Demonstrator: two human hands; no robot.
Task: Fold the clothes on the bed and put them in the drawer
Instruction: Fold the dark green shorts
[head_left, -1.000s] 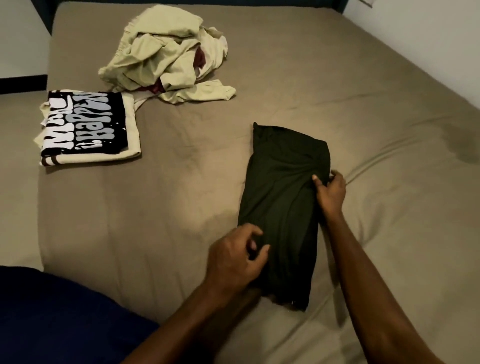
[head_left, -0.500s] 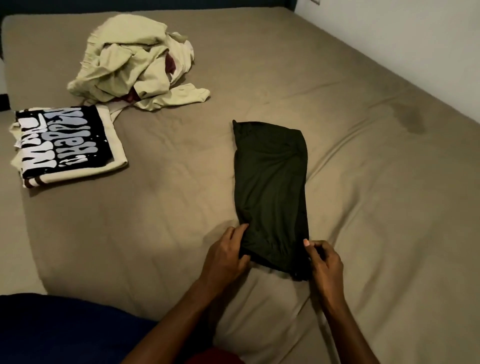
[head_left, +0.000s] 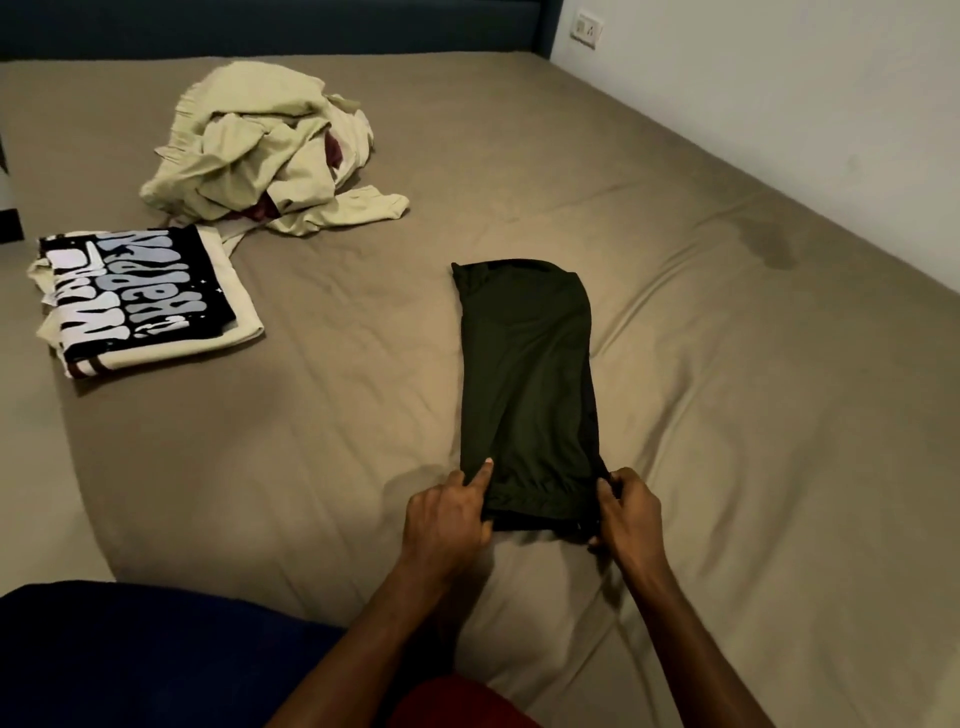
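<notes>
Bed (head_left: 727, 415): left hand (head_left: 449, 514) and right hand (head_left: 631, 512) pinch dark garment (head_left: 527, 384) near corners, fingertips tucked underneath, hidden.

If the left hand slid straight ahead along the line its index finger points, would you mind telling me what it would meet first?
The left hand already pinches the near corner of the dark folded garment, with its index finger lying on top. Going straight on, it would likely only ride up along that garment, then reach bare bed sheet beyond.
</notes>
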